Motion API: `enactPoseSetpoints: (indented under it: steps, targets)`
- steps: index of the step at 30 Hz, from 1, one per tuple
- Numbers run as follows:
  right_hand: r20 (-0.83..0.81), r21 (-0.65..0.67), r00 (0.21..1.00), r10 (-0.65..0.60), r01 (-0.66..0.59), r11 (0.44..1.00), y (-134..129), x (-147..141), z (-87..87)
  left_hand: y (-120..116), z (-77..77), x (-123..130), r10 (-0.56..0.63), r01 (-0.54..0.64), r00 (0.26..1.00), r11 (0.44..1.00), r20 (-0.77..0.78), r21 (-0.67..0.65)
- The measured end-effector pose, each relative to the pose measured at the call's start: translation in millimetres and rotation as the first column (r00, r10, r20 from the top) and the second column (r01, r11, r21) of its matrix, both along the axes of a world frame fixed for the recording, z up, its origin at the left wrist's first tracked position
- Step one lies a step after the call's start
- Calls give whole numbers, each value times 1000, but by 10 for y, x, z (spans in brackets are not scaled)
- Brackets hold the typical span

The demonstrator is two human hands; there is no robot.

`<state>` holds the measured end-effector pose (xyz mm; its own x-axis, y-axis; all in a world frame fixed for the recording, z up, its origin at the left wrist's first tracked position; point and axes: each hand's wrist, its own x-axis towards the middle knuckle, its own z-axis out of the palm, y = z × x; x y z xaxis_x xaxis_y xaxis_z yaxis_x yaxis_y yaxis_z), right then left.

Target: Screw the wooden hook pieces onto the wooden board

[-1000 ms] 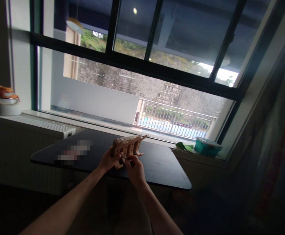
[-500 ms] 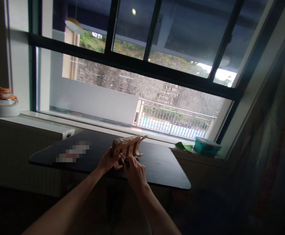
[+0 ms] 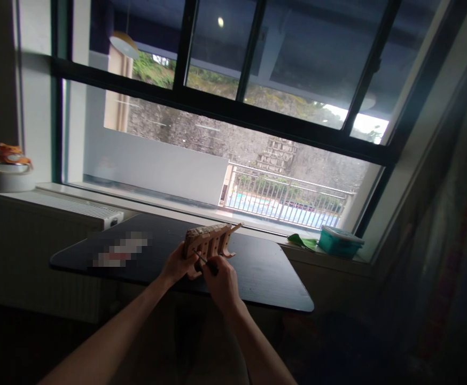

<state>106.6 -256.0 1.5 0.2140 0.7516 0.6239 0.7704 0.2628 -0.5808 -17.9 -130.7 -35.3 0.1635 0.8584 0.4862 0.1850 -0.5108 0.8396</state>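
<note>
A small wooden piece [image 3: 207,240] with curved legs and a woven-looking top is tilted on its side above the dark table [image 3: 265,272]. My left hand [image 3: 178,263] is closed around its near left end. In my right hand [image 3: 222,280] is a screwdriver [image 3: 206,260] with a dark handle and a thin metal shaft. The shaft points up and left, its tip at the side of the wooden piece close to my left fingers. Whether the tip sits in a screw is too small to tell.
On the table's left lies a blurred-out white and red item [image 3: 121,250]. A teal box [image 3: 340,242] and a green leaf-shaped thing [image 3: 302,242] rest on the windowsill. A radiator [image 3: 41,240] stands left, with a white and orange object [image 3: 9,168] above it.
My right hand's grip on the screwdriver has turned, so more of the handle shows. The left hand and wooden piece stay nearly still; the whole view has shifted slightly.
</note>
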Motion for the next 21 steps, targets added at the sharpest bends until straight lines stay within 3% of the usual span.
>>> enactPoseSetpoints:
  steps: [3,6,8,11,14,16,18,21]
  targets:
    - [314,41,947,-72,63,997,-64,-22,45,-21,16,-1,2,-2,999,1000,44,4]
    - [415,44,906,-79,67,997,-69,-45,32,-43,36,-6,12,-11,998,1000,56,-6]
    - [336,38,940,-53,43,998,-43,-57,2,-48,43,-9,10,-10,998,1000,54,-7]
    - [-11,13,999,43,-43,999,33,-64,-54,-36,37,-11,-1,1,999,1000,40,-6]
    - [-447,-47,880,158,-199,979,123,-52,-94,-11,20,-5,-10,11,1000,1000,25,-8]
    - [-600,-92,779,184,-296,951,156,-40,-93,1,11,0,-4,4,1000,1000,18,-10]
    - [-579,-120,795,182,-303,945,151,-37,-65,3,8,3,1,0,1000,1000,22,-8]
    - [-305,-87,948,89,-121,989,87,-57,6,-8,11,1,-7,7,999,1000,44,2]
